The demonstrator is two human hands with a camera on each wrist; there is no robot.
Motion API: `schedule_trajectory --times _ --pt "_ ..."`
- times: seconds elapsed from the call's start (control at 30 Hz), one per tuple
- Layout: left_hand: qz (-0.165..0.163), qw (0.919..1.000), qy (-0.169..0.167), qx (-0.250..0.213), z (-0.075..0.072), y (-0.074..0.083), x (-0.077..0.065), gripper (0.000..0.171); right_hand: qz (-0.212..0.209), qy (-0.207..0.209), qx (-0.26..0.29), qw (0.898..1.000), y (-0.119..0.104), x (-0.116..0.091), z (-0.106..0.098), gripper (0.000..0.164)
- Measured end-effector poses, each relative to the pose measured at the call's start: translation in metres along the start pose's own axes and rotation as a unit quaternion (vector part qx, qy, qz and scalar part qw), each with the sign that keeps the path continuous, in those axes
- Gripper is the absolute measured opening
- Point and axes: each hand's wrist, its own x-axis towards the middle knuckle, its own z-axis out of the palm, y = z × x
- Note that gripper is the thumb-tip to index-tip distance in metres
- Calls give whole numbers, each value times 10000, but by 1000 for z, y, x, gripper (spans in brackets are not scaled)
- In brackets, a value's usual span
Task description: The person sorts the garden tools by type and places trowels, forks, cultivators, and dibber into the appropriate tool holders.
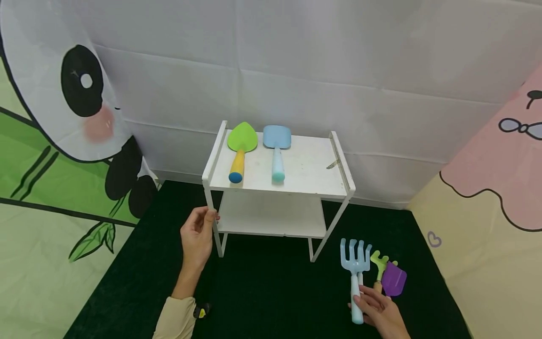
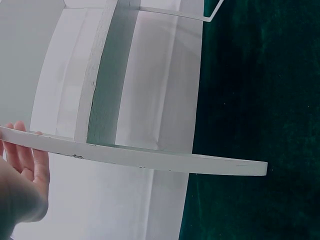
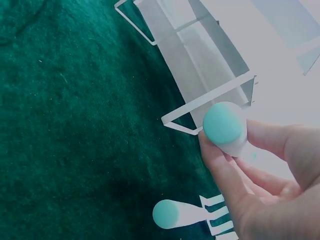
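My right hand [image 1: 378, 310] grips a light blue toy garden fork [image 1: 354, 264] by its handle, tines pointing up. The teal end of that handle faces the camera in the right wrist view. A second fork [image 3: 165, 214] with a teal-ended handle lies on the dark green floor beneath, partly hidden in the head view. My left hand [image 1: 198, 235] holds the front left leg of a white two-tier shelf [image 1: 309, 165], fingers behind the bar in the left wrist view. On the top tier lie a green trowel [image 1: 243, 137] with a yellow handle and a blue spade [image 1: 277, 136].
Beside my right hand, a green rake [image 1: 380, 263] and a purple shovel head [image 1: 394, 280] lie on the floor [image 1: 271, 287]. White cloth [image 1: 296, 103] hangs behind the shelf. Printed cartoon panels stand at both sides. A small black and yellow object [image 1: 201, 310] is by my left sleeve.
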Motion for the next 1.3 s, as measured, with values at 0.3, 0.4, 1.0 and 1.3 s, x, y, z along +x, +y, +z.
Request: schedule_trajectory --times 0.3,0.4,1.0,1.3 --pt "11 10000 -45 -56 0 1 0 17 -34 56 560 9984 1 -18 2 78" --pt "11 10000 -54 -65 0 1 1 17 -45 193 733 9971 0 -25 4 78" --pt "-42 10000 -67 -2 -1 1 0 18 -147 -535 1043 9930 0 -41 4 75" --pt "-42 10000 -43 26 -1 1 0 18 -751 -600 773 9924 -13 -49 19 71"
